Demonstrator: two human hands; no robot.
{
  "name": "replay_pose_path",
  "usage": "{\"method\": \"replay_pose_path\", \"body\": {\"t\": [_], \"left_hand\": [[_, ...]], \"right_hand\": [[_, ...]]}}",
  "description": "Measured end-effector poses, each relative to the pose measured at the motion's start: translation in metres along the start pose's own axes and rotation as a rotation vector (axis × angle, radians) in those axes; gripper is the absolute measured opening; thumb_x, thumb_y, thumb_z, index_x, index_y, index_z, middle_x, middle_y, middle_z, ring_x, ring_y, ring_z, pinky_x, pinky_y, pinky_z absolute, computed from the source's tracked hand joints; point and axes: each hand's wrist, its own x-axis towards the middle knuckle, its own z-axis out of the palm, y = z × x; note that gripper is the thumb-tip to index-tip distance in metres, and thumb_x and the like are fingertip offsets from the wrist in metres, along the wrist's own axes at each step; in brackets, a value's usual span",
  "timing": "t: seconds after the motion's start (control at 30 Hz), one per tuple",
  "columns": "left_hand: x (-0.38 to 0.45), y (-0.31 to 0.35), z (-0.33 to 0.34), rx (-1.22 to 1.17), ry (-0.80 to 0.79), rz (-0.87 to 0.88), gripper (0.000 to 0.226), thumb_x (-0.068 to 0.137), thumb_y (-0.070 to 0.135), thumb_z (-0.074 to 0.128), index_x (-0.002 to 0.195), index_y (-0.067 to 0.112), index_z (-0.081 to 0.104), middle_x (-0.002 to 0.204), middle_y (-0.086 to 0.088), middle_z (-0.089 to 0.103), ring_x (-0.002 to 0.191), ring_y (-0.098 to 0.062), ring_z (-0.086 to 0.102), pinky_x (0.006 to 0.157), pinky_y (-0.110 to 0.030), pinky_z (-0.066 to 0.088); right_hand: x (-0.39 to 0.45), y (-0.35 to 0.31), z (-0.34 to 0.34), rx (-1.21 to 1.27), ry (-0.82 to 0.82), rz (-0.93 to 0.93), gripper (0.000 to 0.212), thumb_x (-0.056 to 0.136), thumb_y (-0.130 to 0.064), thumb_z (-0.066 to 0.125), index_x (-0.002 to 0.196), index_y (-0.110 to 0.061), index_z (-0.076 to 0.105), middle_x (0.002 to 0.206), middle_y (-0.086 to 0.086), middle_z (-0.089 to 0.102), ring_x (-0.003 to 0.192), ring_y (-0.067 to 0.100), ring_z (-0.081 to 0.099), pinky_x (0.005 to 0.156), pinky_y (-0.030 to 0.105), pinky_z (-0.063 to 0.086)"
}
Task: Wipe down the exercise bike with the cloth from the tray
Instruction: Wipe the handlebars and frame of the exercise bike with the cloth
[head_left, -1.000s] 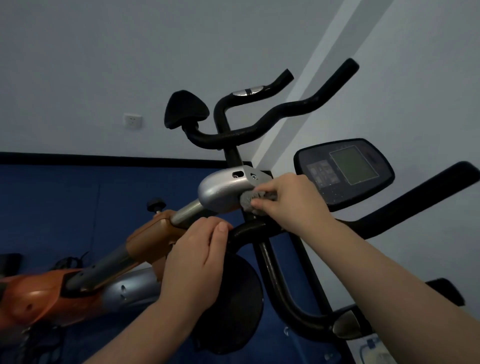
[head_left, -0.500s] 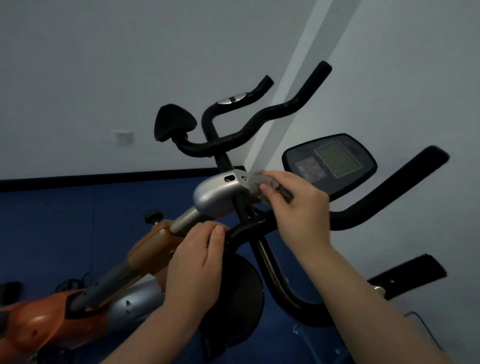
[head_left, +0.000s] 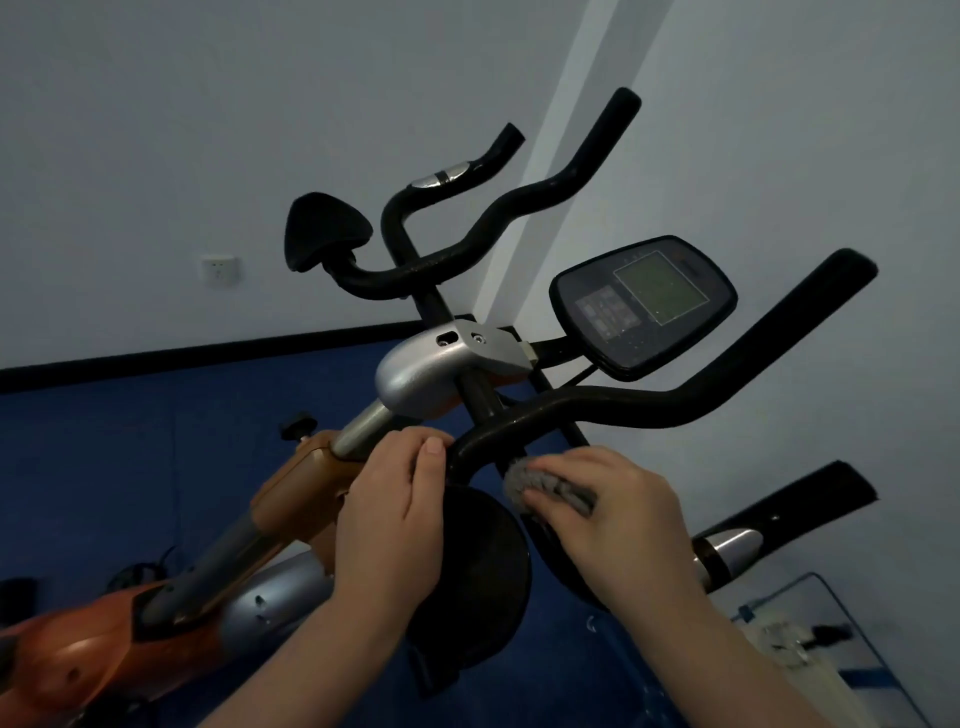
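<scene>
While the left hand (head_left: 389, 519) clasps the near end of the black handlebar (head_left: 649, 405) where it curves down toward the frame, the right hand (head_left: 618, 519) presses a bunched grey cloth (head_left: 550, 491) against the dark post just below that bar, its fingers curled over the fabric and gripping it. The cloth sits at the right hand's fingertips, just right of the left hand and touching the exercise bike (head_left: 431, 379) under the silver stem housing. From that spot the handlebar's long axis runs up and away to the right, ending well apart from both hands near the console (head_left: 644, 306). By my judgement the right hand, already carrying the cloth and lying on that side, is the nearer one for a stroke along the bar, while the left hand steadies the bike. A clear tray (head_left: 841, 603) shows at the near right corner, beyond the right forearm; its contents are too blurred to name. Much of the bike, including the far handlebars, appears yet to be wiped.
</scene>
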Motion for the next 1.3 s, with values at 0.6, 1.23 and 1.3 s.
{"method": "replay_pose_path", "body": {"t": [0.6,1.23,1.3], "left_hand": [[-0.002,0.006,-0.003,0.168,-0.096,0.019,0.031,0.097,0.036,0.028,0.097,0.034,0.059,0.092,0.015,0.060,0.087,0.010,0.052,0.065,-0.019,0.038],[-0.054,0.095,-0.123,0.877,-0.014,-0.087,0.028,0.096,0.025,0.038,0.093,0.009,0.061,0.094,-0.010,0.063,0.081,-0.025,0.058,0.074,-0.037,0.050],[-0.062,0.107,-0.156,0.900,0.059,-0.130,0.028,0.096,0.024,0.037,0.093,0.008,0.060,0.095,-0.011,0.063,0.080,-0.026,0.057,0.071,-0.034,0.047]], "right_hand": [[0.003,-0.008,-0.033,-0.178,-0.382,0.077,0.019,0.073,-0.035,0.075,0.091,-0.039,0.074,0.088,-0.013,0.070,0.079,0.005,0.060,0.069,0.022,0.046],[0.002,-0.107,-0.098,-0.224,-0.301,-0.290,0.020,0.083,-0.025,0.068,0.100,-0.016,0.073,0.101,0.006,0.070,0.096,0.025,0.065,0.084,0.035,0.054],[-0.005,-0.134,-0.094,-0.152,-0.257,-0.341,0.019,0.081,-0.026,0.068,0.097,-0.017,0.074,0.098,0.005,0.071,0.093,0.023,0.066,0.079,0.031,0.054]]}}
